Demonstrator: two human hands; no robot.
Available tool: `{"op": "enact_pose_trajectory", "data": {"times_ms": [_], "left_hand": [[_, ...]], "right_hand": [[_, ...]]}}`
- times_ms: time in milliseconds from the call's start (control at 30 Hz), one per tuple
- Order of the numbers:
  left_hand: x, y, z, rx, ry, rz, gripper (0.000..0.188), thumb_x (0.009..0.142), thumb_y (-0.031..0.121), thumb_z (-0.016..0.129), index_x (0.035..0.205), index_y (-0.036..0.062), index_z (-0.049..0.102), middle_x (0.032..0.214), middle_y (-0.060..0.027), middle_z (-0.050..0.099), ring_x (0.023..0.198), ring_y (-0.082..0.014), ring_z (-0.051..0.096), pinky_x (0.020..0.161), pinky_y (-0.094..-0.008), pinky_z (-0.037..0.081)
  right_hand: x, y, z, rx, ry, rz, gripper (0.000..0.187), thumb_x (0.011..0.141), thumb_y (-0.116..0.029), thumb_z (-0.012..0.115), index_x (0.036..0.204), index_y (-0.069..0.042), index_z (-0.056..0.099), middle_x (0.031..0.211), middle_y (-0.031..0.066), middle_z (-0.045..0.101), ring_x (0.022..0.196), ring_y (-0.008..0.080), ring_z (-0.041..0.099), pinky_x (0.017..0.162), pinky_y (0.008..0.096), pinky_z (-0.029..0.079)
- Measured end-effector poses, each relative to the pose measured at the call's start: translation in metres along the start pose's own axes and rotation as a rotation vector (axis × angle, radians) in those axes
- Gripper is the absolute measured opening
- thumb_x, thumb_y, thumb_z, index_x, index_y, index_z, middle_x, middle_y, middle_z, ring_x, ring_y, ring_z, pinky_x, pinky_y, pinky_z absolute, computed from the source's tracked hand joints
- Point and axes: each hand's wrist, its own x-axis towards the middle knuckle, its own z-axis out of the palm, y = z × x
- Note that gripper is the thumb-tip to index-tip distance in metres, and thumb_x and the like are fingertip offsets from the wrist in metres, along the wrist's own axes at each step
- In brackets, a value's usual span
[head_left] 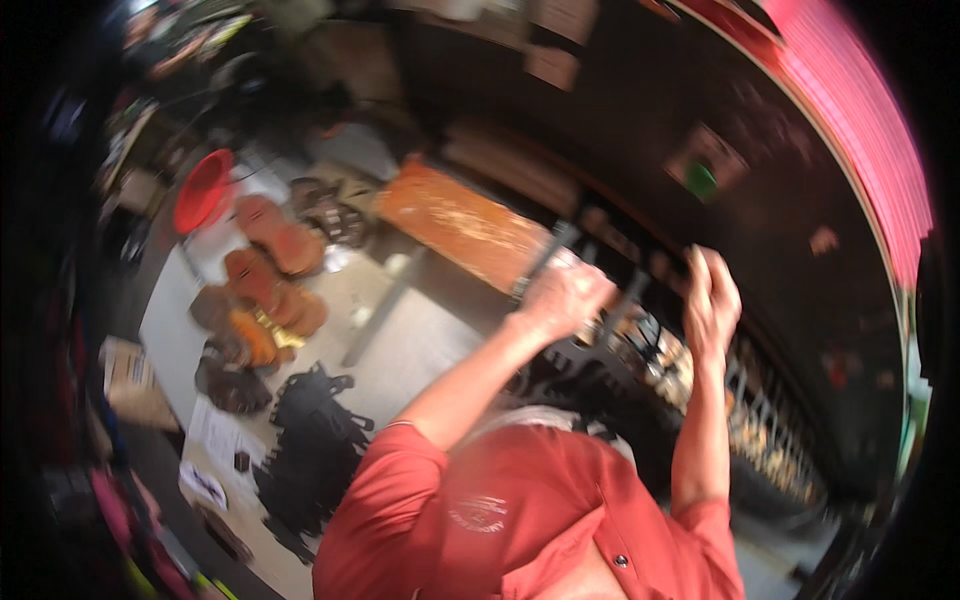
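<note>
My left hand (568, 297) is closed at the near right end of a worn orange-brown wooden board (465, 222). A dark narrow bar (548, 258) stands right beside its fingers. Blur hides what the fingers hold, if anything. My right hand (712, 305) is raised farther right, in front of a dark panel (780, 190). Its fingers point up, partly bent, and nothing shows in them. Below and between the hands runs a rack of small mixed pieces (655, 355), too smeared to name.
Several brown shoe soles (265, 280) lie on the pale table (420, 330) to the left. Near them are a red bowl (204, 190) and dark strappy pieces (330, 205). A pile of black cut pieces (310, 440) and a paper sheet (222, 435) lie closer to me.
</note>
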Motion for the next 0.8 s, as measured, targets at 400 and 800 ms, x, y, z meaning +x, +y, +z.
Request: {"op": "enact_pose_trajectory", "data": {"times_ms": [400, 800], "left_hand": [[-0.024, 0.050, 0.051, 0.092, 0.171, -0.068, 0.021, 0.097, 0.023, 0.072, 0.107, 0.0051, 0.071, 0.104, -0.0118, 0.070, 0.100, -0.0306, 0.068, 0.098, -0.0436, 0.053], [-0.039, 0.048, 0.060, 0.229, 0.080, -0.161, 0.019, 0.103, 0.021, 0.060, 0.107, 0.0037, 0.065, 0.104, -0.0117, 0.070, 0.102, -0.0279, 0.067, 0.099, -0.0471, 0.043]], "right_hand": [[-0.049, 0.101, -0.012, -0.210, -0.296, 0.087, 0.038, 0.106, -0.028, 0.071, 0.083, 0.001, 0.064, 0.068, -0.0010, 0.051, 0.067, 0.0071, 0.044, 0.060, 0.0285, 0.040], [-0.063, 0.116, -0.006, -0.222, -0.268, 0.050, 0.031, 0.107, -0.023, 0.068, 0.092, 0.004, 0.068, 0.070, 0.0014, 0.055, 0.069, 0.0075, 0.048, 0.062, 0.0286, 0.044]]}}
